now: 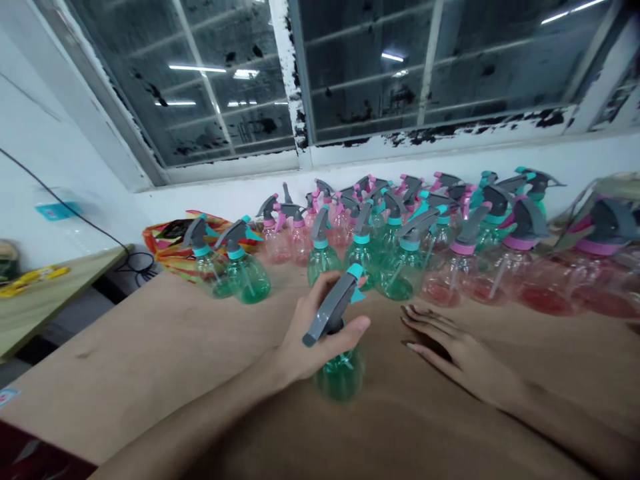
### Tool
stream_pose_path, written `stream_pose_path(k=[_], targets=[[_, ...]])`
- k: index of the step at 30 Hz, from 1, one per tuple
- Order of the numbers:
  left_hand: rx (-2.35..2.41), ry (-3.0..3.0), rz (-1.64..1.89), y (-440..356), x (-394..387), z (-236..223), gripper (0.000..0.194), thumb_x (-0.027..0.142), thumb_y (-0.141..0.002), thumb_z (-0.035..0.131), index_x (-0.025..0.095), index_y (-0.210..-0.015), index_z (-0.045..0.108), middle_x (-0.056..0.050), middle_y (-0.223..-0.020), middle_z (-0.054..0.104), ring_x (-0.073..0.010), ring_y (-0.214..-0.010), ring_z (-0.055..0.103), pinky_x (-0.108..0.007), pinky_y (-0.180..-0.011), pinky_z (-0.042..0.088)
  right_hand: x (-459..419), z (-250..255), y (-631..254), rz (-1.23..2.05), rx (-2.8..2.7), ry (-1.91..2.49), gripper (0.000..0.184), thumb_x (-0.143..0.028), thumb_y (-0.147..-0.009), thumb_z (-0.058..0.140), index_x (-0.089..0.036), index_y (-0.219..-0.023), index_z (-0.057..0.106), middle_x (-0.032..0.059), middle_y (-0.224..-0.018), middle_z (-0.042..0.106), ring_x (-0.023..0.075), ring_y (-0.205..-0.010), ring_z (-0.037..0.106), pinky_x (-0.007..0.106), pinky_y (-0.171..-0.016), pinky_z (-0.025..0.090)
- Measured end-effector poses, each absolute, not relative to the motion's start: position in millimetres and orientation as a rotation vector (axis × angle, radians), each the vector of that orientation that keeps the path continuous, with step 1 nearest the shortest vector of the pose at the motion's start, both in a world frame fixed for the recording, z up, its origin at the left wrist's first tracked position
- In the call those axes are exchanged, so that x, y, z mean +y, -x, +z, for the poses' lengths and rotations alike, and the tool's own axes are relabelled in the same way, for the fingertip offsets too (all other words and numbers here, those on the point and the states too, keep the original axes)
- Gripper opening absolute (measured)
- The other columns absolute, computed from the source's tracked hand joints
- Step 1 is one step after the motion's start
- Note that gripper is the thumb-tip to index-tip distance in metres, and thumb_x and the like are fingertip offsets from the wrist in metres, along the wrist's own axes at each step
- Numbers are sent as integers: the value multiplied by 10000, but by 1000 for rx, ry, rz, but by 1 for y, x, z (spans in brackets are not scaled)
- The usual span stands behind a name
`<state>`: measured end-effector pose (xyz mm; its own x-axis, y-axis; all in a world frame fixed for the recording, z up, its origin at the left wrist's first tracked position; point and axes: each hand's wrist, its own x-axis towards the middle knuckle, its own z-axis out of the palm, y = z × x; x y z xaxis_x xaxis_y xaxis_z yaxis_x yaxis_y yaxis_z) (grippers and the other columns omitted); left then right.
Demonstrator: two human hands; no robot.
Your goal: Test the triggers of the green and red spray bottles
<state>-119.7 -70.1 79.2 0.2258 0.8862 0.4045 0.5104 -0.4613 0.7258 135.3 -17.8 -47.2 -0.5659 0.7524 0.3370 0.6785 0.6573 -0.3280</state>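
Observation:
My left hand (311, 333) is wrapped round the neck of a green spray bottle (340, 373) with a grey trigger head and teal nozzle, which stands on the brown table (150, 360). My right hand (450, 347) lies flat on the table just to the right of the bottle, fingers stretched out toward it, holding nothing. Behind both hands stands a crowd of several green spray bottles (400, 267) and pink spray bottles (460, 273) along the wall.
Two green bottles (240, 273) stand apart at the left of the crowd, next to a colourful bag (170, 243). A lower side table (45, 293) with yellow items is at far left. Windows (350, 73) run above the wall.

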Motion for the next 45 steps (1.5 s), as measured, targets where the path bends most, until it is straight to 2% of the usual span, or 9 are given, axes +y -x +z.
stream_pose_path(k=[3,6,9,15,19,26,29,35,45], targets=[[1437,-2158,1042,121,-74,67,435,411,-736,603,207,-1101,480,-15,-774,605,-194,-642,577,-354,-625,487,-17,-48,-135,232,-2427,1107,500,-458,-880,430,-213,-1316,454,42,-1365,469,231,-1286,366,446,-1061,328],[1508,-2230,986,124,-81,52,415,398,-752,613,212,-1108,510,-68,-1001,625,-260,-898,598,-431,-791,479,-17,-47,-135,243,-2412,1097,489,-468,-877,429,-224,-1299,476,41,-1354,483,234,-1277,380,449,-1060,329],[1535,-2236,975,130,-91,43,397,415,-815,569,218,-1154,507,-76,-1107,617,-259,-1027,572,-433,-884,456,-17,-47,-135,244,-2401,1099,492,-484,-873,428,-218,-1281,497,48,-1342,496,234,-1278,379,443,-1067,316],[1745,-2274,1031,148,-105,48,425,478,-813,570,225,-1150,519,-73,-1051,624,-261,-959,600,-421,-839,482,-17,-49,-135,240,-2402,1077,503,-486,-879,412,-215,-1297,478,60,-1346,491,235,-1278,379,460,-1059,318],[1962,-2272,1137,178,-98,47,433,527,-762,608,192,-1033,571,-94,-1000,602,-283,-950,583,-433,-836,469,-17,-49,-137,229,-2421,1060,500,-478,-880,414,-212,-1299,472,63,-1353,483,238,-1283,369,477,-1057,313],[2233,-2266,1220,225,-57,45,374,551,-762,593,193,-867,573,-54,-852,593,-250,-860,592,-352,-757,472,-19,-49,-137,197,-2417,1073,494,-483,-879,416,-206,-1280,495,63,-1355,480,245,-1280,374,471,-1058,315],[2343,-2271,1199,230,-38,45,392,554,-766,589,190,-907,559,-62,-861,614,-256,-865,598,-352,-764,449,-19,-51,-137,212,-2410,1087,509,-493,-869,428,-207,-1285,492,58,-1360,474,252,-1277,377,470,-1053,325],[2509,-2261,1198,227,-12,41,503,573,-782,559,135,-1025,514,-127,-898,655,-314,-924,602,-440,-854,356,-16,-55,-137,208,-2424,1094,519,-493,-869,425,-202,-1295,479,51,-1371,460,245,-1283,368,463,-1061,318],[2380,-2329,1317,223,16,39,508,556,-807,531,160,-1122,485,-129,-1019,631,-322,-1027,533,-453,-872,348,-18,-54,-136,190,-2413,1133,514,-495,-866,422,-233,-1306,468,42,-1365,467,256,-1271,383,471,-1051,335]])
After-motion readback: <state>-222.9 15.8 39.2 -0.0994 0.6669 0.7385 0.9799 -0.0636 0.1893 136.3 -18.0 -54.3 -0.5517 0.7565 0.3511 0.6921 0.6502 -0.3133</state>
